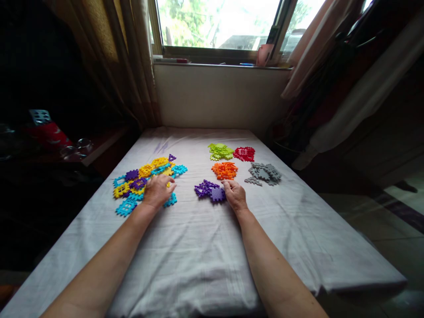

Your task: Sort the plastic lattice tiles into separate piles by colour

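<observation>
My left hand is over the right side of a mixed heap of yellow, blue and purple interlocking plastic tiles, its fingers curved and a little apart. A yellow tile and a blue tile show at the heap's left side. My right hand has its fingers closed at the edge of a flat purple tile. That tile is beside a small pile of purple tiles. Just beyond this hand is an orange pile. The fingertips of the right hand are partly hidden.
Lime green, red and grey tile piles lie on the far right part of the cloth-covered table. A window sill with a pink cup is behind. Curtains hang at left, with a dark side table below.
</observation>
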`<state>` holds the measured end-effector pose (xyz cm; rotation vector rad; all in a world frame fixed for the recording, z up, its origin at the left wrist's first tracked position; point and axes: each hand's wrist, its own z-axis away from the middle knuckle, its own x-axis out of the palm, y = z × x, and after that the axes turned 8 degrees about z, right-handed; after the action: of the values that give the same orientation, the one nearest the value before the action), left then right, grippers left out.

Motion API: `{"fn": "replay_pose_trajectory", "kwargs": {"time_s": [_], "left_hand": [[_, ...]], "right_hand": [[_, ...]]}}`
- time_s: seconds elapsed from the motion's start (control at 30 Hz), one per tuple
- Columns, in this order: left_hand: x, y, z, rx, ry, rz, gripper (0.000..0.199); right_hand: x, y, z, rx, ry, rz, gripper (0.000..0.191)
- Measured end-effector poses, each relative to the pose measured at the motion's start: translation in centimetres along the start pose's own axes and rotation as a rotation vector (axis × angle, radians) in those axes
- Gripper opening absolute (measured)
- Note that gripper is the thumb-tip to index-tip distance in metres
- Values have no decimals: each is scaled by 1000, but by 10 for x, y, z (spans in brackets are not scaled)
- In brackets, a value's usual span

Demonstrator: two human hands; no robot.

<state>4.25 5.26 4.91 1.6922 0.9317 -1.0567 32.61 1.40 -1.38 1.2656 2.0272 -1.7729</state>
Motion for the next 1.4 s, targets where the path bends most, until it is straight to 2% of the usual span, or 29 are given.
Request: {"fn": "replay_pose_trajectory", "kwargs": {"time_s": [0.1, 0.2, 0.33, 0.4, 0.5, 0.6, 0.67, 0.73, 0.93, 1.03, 1.17, 1.4], "left_hand": [[-23, -45, -1, -186, -4, -167, 35], [-39, -73, -1, -290, -39, -270, 50], [-46, -84, 0, -357, -144, -287, 56], [-45, -86, 0, -355, -148, -273, 54], [-42, -93, -1, -299, -61, -241, 50], [-40, -96, -1, -231, 80, -215, 46], [-38, -87, -1, -179, 160, -183, 43], [-31, -67, -1, -107, 183, -113, 42], [14, 26, 18, 196, 23, 151, 46], [33, 56, 29, 317, -10, 199, 47], [45, 68, 36, 364, -22, 196, 50], [45, 65, 38, 367, -21, 191, 50]], "right_hand": [[0, 0, 0, 13, -10, 21, 35], [2, 1, 0, 1, 5, 37, 38], [4, 5, 0, -22, 4, 49, 39], [4, 6, 0, -23, 0, 56, 39], [3, 5, 0, -16, 3, 67, 39], [3, 4, 1, -9, 2, 71, 39], [2, 3, 1, -10, 1, 65, 38], [2, 2, 1, -16, 0, 53, 37], [0, -1, 2, -3, -3, 46, 36], [0, -2, 2, 0, -8, 53, 36], [-1, -2, 2, -17, -6, 66, 36], [0, -1, 1, -26, -12, 73, 37]]}}
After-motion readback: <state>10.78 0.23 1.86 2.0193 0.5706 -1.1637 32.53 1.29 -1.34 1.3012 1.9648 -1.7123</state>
